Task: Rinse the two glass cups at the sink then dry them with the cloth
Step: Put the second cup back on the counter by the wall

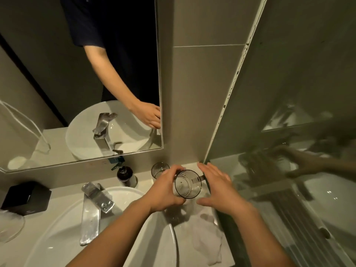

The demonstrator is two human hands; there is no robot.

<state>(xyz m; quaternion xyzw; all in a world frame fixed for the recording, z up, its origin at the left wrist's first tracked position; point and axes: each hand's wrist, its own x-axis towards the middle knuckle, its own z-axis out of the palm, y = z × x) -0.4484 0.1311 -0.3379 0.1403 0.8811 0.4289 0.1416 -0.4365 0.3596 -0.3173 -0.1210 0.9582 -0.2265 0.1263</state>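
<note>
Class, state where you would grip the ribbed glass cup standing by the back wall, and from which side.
Probably round its upper side wall, from above and the front: the ribbed glass cup stands upright, the tiled wall close behind and the dark pump bottle on its left.

You're seeing a dim, yellowish view; wide-angle bending at the edges, glare on the basin (57,234), soft blur throughout.

A dark pump bottle (126,175) stands below the mirror (77,74), a black box (27,198) further left.
</note>
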